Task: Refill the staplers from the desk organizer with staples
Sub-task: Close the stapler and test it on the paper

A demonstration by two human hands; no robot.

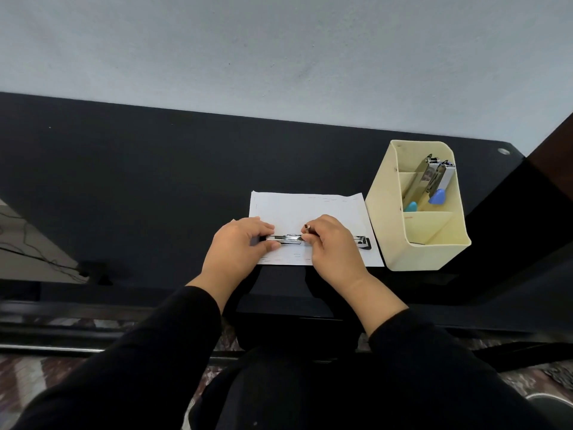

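Head view looks down at my black desk (124,181). My left hand (240,246) grips the left end of a long silver metal stapler (288,238), which lies open on a white sheet of paper (310,206). My right hand (333,246) pinches a tiny metal bit (307,226) just over it. On the right stands a cream plastic organizer (384,218) with two more silver staplers (431,178) in its far part.

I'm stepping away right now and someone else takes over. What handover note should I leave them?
Left hand holds the open stapler by its left end, on the paper. Right hand pinches a small metal piece, likely staples, over its middle. Two more staplers stand in the organizer at the right.
Done: one stapler out and opened.
Left: load it, shut it; the other two's state cannot be told.
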